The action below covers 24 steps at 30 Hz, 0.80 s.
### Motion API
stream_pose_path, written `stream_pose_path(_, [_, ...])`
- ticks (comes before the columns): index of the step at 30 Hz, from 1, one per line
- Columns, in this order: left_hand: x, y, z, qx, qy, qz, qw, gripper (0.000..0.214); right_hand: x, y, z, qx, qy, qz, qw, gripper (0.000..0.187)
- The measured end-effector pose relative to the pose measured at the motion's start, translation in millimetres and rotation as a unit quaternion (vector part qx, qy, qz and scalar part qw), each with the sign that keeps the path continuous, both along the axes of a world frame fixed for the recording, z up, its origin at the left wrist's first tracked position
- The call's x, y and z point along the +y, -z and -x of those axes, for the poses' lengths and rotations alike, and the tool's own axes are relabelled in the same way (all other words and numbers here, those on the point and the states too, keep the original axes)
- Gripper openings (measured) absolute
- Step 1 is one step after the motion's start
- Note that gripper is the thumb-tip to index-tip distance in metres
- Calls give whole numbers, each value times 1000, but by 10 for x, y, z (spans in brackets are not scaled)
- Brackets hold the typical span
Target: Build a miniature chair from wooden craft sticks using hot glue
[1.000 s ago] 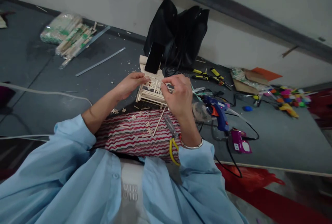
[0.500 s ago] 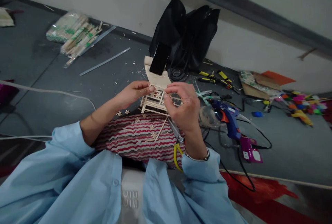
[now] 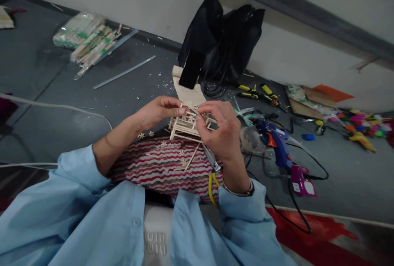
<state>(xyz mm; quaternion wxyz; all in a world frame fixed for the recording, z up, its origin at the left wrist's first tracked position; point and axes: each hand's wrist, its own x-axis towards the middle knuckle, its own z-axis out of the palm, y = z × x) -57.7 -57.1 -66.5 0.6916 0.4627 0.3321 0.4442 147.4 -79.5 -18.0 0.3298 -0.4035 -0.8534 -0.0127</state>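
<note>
A small frame built of thin wooden sticks (image 3: 184, 131) sits between my two hands at the far edge of a red-striped cloth (image 3: 147, 159). My left hand (image 3: 160, 113) pinches its upper left part between thumb and fingers. On the other side, my right hand (image 3: 222, 131) has thumb and index finger closed at the top of the frame; its fingers cover what lies exactly between them. Flower-shaped wooden pieces (image 3: 184, 162) and loose sticks (image 3: 193, 156) lie on the cloth. Close to my right wrist is a pair of yellow-handled pliers (image 3: 211, 188).
Behind the frame, a phone (image 3: 191, 69) leans on a black bag (image 3: 227, 40). To the right are a blue glue gun (image 3: 278, 145), a purple power socket (image 3: 303, 180), cords, and more yellow-black tools (image 3: 255, 93). Bagged sticks (image 3: 95, 46) and a metal strip (image 3: 124, 72) lie left.
The stick frame sits slightly lower in view and is turned a little, with more of its right side showing. Both hands keep nearly the same pinching pose.
</note>
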Motion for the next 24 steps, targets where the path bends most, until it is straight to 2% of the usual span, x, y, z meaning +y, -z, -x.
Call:
stream_pose_path(12, [6,18,-19,-13,-13,17,1000,37,-50,20,49,-16,-6,-8,1000,8])
stream_pose_path(18, [8,6,-24,-46,-4,24,999,38,-87,-3,69,51,14,49,997,8])
stream_pose_path(24, [-4,-9,-39,-45,-4,18,999,41,-108,-13,87,101,5,83,991,7])
